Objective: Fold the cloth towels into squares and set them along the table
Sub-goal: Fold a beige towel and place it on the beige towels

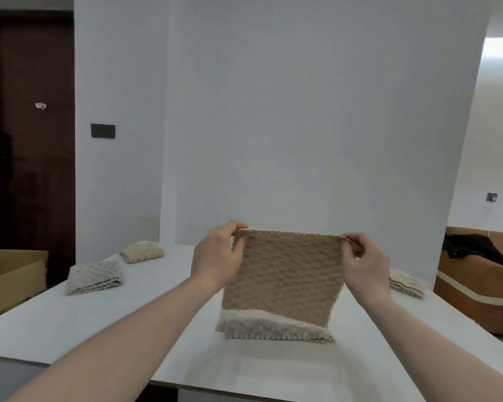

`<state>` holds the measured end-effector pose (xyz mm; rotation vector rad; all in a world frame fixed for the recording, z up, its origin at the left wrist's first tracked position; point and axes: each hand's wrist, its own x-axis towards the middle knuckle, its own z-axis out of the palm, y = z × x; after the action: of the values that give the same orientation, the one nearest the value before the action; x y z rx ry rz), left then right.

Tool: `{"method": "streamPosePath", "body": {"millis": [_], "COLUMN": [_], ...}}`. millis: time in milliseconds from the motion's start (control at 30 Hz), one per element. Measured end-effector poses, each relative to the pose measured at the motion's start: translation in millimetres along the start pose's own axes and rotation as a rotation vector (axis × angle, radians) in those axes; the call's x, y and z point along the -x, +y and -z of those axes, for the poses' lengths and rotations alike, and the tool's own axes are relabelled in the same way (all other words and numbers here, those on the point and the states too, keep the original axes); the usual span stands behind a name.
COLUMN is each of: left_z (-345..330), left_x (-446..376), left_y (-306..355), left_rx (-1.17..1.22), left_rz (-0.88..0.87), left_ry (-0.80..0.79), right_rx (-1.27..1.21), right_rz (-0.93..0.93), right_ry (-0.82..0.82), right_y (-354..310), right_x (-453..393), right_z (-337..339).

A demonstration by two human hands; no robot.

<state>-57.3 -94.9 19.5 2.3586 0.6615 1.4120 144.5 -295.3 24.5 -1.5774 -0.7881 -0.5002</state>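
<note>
I hold a tan towel (285, 274) up by its top corners above the white worktop (128, 323), my left hand (215, 256) pinching 1 corner and my right hand (363, 262) the other, its lower edge hanging over a pale towel pile (273, 327). Around it lie 3 folded towels: a grey one (95, 277) and a cream one (141, 252) at left, another cream one (407, 284) at right. A cardboard box (12, 277) stands off the worktop's left.
</note>
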Motion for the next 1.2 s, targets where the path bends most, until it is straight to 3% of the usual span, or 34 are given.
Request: {"method": "streamPosePath", "body": {"millis": [200,367,600,733,967,1200], "left_z": [54.9,71.2,48.3,21.8,-32.0,-79.6], "left_x": [-6.8,2.2,17.5,23.8,26.6,36.0], "left_y": [38.8,47.1,21.8,3.5,-32.3,-65.5], "left_rx": [0.046,-0.008,-0.109,0.045,0.115,0.124], "left_rz": [-0.102,-0.068,0.191,0.400,0.533,0.519], "left_ry": [0.160,0.155,-0.164,-0.429,-0.450,-0.505], "right_rx": [-0.061,-0.063,0.097,0.302,0.432,0.396], "right_rz": [0.051,0.062,-0.038,-0.085,-0.196,-0.250], "right_ry": [0.008,-0.012,-0.139,-0.210,-0.235,-0.233], "right_y": [-41.0,-48.4,-16.1,16.5,63.5,105.7], "right_x": [6.6,15.9,26.2,32.6,39.7,48.9], "right_z": [29.8,39.1,27.9,16.0,-11.4,-39.7]}}
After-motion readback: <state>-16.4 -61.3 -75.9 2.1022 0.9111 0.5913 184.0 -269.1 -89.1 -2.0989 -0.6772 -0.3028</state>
